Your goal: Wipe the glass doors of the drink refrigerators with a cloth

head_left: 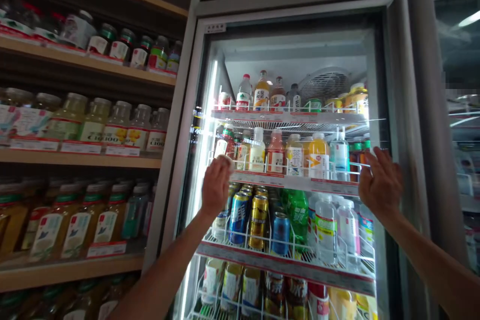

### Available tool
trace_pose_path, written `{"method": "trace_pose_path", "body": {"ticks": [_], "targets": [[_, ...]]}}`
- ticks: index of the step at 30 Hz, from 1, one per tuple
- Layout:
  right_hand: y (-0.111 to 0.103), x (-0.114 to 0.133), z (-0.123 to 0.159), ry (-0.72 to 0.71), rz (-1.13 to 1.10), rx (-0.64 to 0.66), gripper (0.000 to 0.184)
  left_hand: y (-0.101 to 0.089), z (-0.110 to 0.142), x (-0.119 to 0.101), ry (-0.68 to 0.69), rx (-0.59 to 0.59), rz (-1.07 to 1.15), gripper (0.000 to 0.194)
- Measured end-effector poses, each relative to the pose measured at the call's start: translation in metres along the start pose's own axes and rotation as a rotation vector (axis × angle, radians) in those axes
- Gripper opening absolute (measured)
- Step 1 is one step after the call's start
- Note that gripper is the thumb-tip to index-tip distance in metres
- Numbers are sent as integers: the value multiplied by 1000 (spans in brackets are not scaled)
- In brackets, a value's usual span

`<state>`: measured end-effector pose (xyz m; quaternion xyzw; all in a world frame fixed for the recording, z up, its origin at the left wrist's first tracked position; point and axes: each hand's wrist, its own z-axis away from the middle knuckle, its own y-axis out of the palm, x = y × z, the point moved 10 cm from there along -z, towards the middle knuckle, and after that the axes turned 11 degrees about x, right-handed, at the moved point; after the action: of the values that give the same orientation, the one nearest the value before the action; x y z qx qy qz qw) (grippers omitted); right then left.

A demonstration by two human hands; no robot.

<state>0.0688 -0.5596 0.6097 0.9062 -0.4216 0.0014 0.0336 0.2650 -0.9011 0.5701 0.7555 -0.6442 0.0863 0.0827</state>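
My left hand (216, 185) is raised before the left side of a lit drinks fridge, its fingers curled in. A small pale thing (226, 161) shows at its fingertips, too blurred to name. My right hand (381, 182) is lifted at the fridge's right side, fingers stretched out, near the glass door's edge (392, 110). Whether it touches the glass I cannot tell. Between the hands stands a row of bottles, among them an orange juice bottle (318, 155) and a pink-red bottle (275, 152). Lower down are a gold can (258, 222) and a blue can (238, 217).
Wooden shelves (90, 157) on the left hold rows of bottles. A vertical door handle (403, 60) runs along the fridge's right side, with another glass-fronted cooler (455, 50) beyond it. Green bottles (299, 215) and clear bottles (326, 230) stand on the fridge's wire shelves.
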Motion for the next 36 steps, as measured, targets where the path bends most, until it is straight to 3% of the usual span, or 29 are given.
{"method": "trace_pose_path", "body": {"ticks": [2, 4, 7, 9, 11, 13, 15, 16, 17, 19, 22, 24, 27, 29, 30, 32, 34, 36], "targets": [[1, 0, -1, 16, 1, 14, 47, -9, -2, 21, -195, -131, -10, 44], [1, 0, -1, 23, 0, 28, 47, 0, -1, -8, -153, -104, -4, 43], [1, -1, -1, 20, -4, 37, 47, 30, 18, -100, 278, 144, 37, 41], [1, -2, -1, 10, -7, 26, 46, 37, 40, -128, 502, 259, 57, 38], [1, -3, -1, 3, -4, 16, 47, 31, 45, -102, 477, 280, 47, 38], [3, -3, 0, 9, 2, 20, 47, 16, 33, -38, 207, 194, 17, 41], [4, -3, 0, 9, -3, 25, 47, -6, 26, 25, -116, 25, -14, 44], [4, -2, 1, 5, -8, 21, 47, -13, 26, 42, -220, -45, -25, 44], [4, -2, 1, -1, -12, 15, 47, -16, 26, 44, -256, -79, -28, 45], [2, -3, 1, -4, -19, 1, 46, -5, 22, 12, -134, -26, -1, 45], [1, -9, -3, 17, -31, 5, 44, 27, 19, -65, 109, 165, 86, 44], [-2, -6, -4, 38, -78, 7, 42, 41, 11, -93, 86, 208, 142, 44], [-13, 28, 4, 25, -189, -15, 40, 49, -16, -102, -91, 139, 292, 44], [-11, 80, 15, -95, -327, 60, 41, 50, -33, -99, -190, 62, 457, 43], [-4, 114, 22, -210, -437, 168, 42, 51, -39, -97, -225, 40, 548, 42], [3, 169, 36, -332, -557, 269, 48, 53, -48, -93, -273, 50, 739, 39], [14, 198, 39, -290, -565, 321, 52, 55, -48, -84, -315, 100, 916, 38], [25, 212, 37, -212, -502, 332, 57, 51, -44, -67, -370, 114, 1022, 41]]}}
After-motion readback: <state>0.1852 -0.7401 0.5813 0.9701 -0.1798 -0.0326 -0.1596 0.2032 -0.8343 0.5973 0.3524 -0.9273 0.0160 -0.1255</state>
